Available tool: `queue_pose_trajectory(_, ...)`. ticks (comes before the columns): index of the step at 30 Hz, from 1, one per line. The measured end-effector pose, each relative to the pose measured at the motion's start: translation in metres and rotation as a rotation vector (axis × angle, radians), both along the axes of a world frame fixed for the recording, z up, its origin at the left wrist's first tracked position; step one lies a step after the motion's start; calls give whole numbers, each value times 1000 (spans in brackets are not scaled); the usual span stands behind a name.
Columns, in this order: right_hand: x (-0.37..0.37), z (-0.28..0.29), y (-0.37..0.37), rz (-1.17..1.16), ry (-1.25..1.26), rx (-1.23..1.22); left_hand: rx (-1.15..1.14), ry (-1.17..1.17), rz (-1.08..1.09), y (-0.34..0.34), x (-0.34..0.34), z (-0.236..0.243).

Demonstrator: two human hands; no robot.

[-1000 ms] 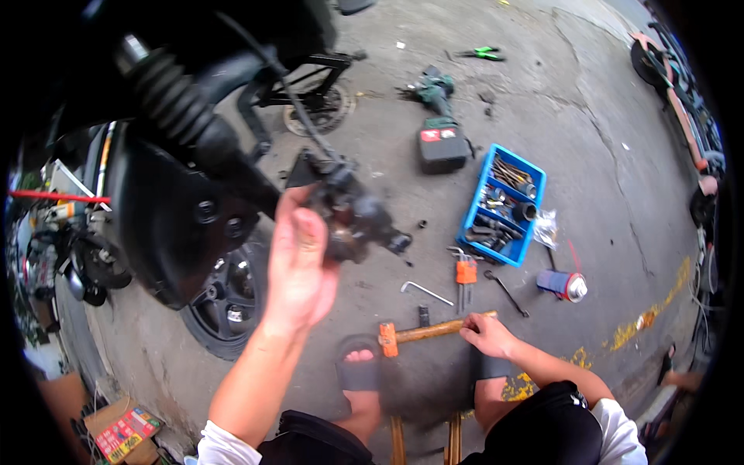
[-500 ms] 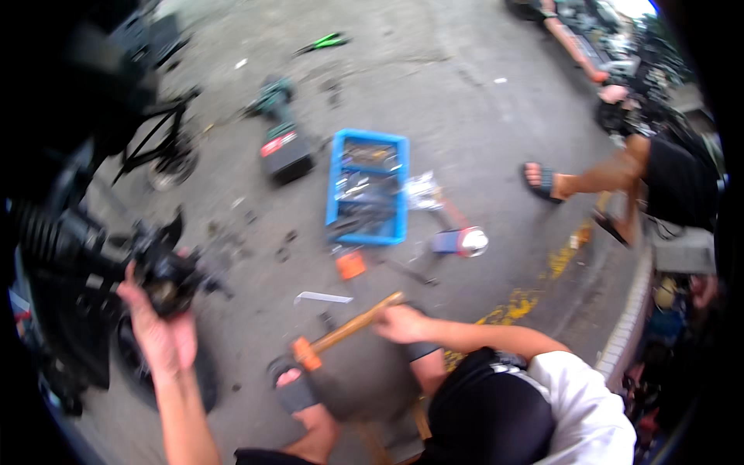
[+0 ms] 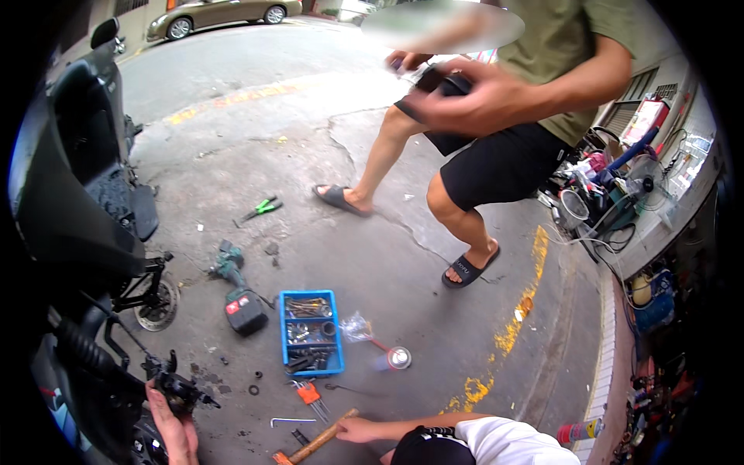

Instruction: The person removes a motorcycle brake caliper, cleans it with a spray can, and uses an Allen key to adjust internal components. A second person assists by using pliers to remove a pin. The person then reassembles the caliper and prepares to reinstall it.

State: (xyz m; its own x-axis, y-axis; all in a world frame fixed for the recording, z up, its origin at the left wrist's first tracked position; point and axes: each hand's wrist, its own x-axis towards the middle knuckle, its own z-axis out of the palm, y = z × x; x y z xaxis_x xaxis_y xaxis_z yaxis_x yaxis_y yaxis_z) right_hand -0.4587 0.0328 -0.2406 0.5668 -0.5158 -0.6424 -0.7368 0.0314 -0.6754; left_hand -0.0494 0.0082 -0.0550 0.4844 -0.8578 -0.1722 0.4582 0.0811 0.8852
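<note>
At the lower left, my left hand (image 3: 170, 430) is closed around the underside of a black metal part (image 3: 180, 394), possibly a brake caliper, next to the scooter's front. The part's exact kind is unclear. My right hand (image 3: 359, 430) grips a hammer (image 3: 316, 442) near the end of its wooden handle. The hammer's orange head points down and left, close to the ground. Around it lie a thin white-silver hex key (image 3: 293, 421), an orange holder of hex keys (image 3: 310, 394) and a small dark piece (image 3: 300, 436).
A scooter (image 3: 85, 217) stands at the left. A blue parts tray (image 3: 339, 335), cordless drill (image 3: 239, 294), green-handled pliers (image 3: 262, 208) and spray can (image 3: 397, 358) are on the concrete. Another person (image 3: 504, 167) in black shorts stands ahead, holding something dark. Clutter (image 3: 597, 178) lines the right wall.
The view has tilted upward, so my hands sit lower in it. The other person has come from the right edge toward the middle. My hands still hold the same things.
</note>
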Motion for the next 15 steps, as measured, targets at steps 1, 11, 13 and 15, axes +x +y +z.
queue_pose_trajectory(1, 0, 0, -2, 23, 12, -3, 0, 1, 21, -1, -1, 5)
queue_pose_trajectory(11, -6, 10, -4, 100, 50, 67, -18, 20, -58, -4, 0, 6)
queue_pose_trajectory(13, 3, 31, -13, 169, 6, 61, 10, 13, 18, -8, -10, 14)
queue_pose_trajectory(15, 14, 64, -33, 278, -77, 43, 31, 26, 56, -9, -13, 15)
